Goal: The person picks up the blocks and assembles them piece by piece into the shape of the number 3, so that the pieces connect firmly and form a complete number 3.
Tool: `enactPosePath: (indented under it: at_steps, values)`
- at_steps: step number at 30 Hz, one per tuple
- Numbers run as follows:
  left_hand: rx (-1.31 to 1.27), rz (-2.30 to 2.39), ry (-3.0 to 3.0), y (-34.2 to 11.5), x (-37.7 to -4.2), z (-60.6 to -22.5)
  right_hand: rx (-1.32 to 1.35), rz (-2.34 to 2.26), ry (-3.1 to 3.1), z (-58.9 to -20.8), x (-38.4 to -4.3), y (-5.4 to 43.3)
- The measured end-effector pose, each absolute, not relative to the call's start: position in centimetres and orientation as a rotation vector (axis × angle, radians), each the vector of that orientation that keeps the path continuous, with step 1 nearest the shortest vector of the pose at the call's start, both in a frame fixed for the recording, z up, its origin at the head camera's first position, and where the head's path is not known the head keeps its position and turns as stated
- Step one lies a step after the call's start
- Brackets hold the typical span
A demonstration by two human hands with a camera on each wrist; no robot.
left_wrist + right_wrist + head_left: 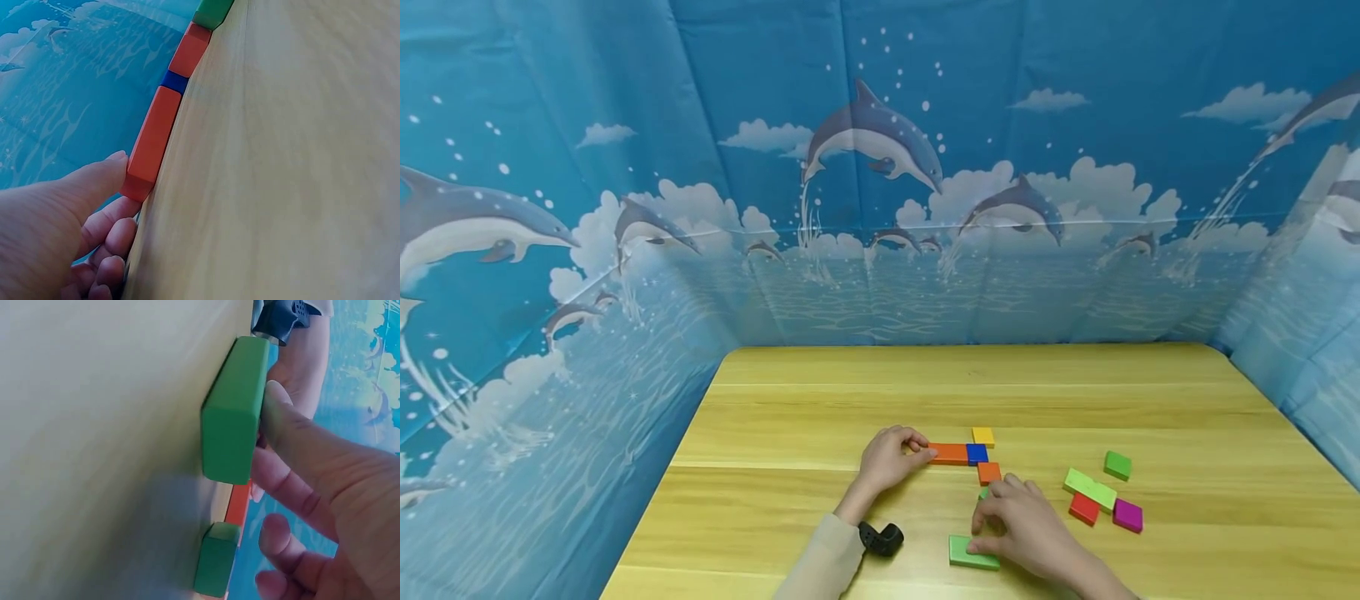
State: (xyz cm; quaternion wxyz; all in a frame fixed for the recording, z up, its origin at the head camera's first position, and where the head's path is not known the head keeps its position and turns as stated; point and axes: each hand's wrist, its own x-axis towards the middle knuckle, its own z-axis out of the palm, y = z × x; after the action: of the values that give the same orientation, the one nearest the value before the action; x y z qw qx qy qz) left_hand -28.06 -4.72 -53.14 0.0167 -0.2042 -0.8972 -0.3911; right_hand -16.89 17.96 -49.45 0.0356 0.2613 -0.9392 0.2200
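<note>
My left hand (891, 460) pinches the left end of a long orange-red block (949, 454), thumb at its end in the left wrist view. That block butts against a small blue block (977, 454). A yellow block (982, 436) sits just behind the blue one, and a small orange-red block (989, 473) lies in front of it. My right hand (1022, 525) holds a long light-green block (962, 552) near the table's front, between thumb and index finger. Beyond it, a small green block (215, 567) shows in the right wrist view; my right hand mostly hides it in the head view.
To the right lie a green block (1117, 465), light-green blocks (1088, 489), a red block (1083, 509) and a purple block (1127, 516) on the wooden table (775, 400). A black wrist device (883, 540) sits by the left sleeve. A dolphin-printed curtain (880, 292) borders the table.
</note>
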Motion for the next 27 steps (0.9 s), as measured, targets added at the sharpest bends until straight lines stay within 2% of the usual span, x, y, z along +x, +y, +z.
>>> enactPosePath:
  at_steps: [11,21,27]
  values:
    - [-0.646,-1.203,-2.763,-4.6,-27.9,-53.3,0.933,0.633,-2.827,-49.5,-16.1,19.3]
    - [-0.625,-1.2,-2.78,-4.8,-28.2,-53.4,0.811,0.596,-2.764,-49.6,-17.8,17.2]
    - [-0.605,-1.191,-2.813,-4.8,-28.1,-53.2,0.722,0.682,-2.765,-49.8,-18.4,17.5]
